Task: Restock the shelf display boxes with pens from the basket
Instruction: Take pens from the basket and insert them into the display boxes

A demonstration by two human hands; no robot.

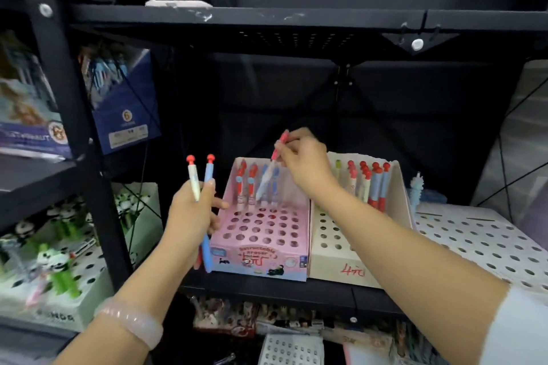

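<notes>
Left hand [189, 210] at 9 o'clock, grip clenched round two red-capped pens [201, 181]. Right hand [302, 163], grip pinching one tilted pen [271, 170] over back row of pink display box [261, 246], holes mostly unfilled.

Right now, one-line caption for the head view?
Right hand lowers a pen into the pink display box; left hand holds two more pens.

Left hand [189, 210] fingers curled, gripping; right hand [302, 163] raised, fingers pinching.
</notes>
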